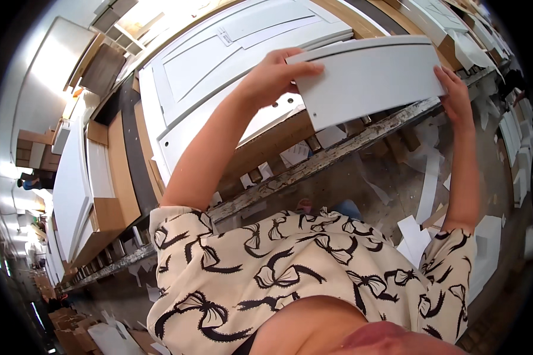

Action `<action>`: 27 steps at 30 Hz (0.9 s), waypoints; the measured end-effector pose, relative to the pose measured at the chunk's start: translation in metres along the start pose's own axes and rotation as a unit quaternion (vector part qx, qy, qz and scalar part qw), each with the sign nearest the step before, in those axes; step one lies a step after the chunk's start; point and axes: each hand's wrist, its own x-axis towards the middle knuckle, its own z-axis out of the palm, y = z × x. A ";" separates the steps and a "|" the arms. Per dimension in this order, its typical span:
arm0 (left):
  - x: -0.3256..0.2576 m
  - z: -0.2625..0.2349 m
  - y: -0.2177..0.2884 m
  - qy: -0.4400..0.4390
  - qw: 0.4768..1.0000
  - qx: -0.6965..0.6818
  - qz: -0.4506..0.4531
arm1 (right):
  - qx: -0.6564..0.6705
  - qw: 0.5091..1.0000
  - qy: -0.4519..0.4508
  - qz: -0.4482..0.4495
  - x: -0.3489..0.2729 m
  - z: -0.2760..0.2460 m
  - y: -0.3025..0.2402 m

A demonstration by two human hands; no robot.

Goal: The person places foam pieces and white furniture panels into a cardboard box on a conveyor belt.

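Between my two hands I hold a white panel (367, 83) with a dark groove along its far edge and a small hole near its lower left corner. My left hand (275, 77) grips its left end, thumb on top and fingers underneath, partly hidden. At the right end, my right hand (455, 94) presses fingers against the panel's edge. Below and beyond it lies a stack of white panels (231, 53), the top one with a framed face and a small label. A lower white board (189, 139) in this stack has several round holes near its edge.
The stack rests on brown cardboard over a roller conveyor with a worn metal rail (337, 148). Another pile of white boards and cardboard (109, 171) stands to the left. Paper and film scraps (429, 183) litter the floor. A person (32, 182) is far off at left.
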 end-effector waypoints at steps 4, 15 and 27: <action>0.051 -0.060 -0.027 0.091 0.993 0.074 0.020 | -0.091 0.992 -0.085 -0.006 0.089 0.042 0.000; 0.021 -0.068 -0.080 0.086 0.814 0.546 -0.181 | -0.437 0.849 -0.288 0.068 0.099 0.090 0.042; -0.039 -0.055 -0.115 0.178 0.786 0.572 -0.154 | -0.564 0.616 -0.448 -0.319 0.108 0.174 0.060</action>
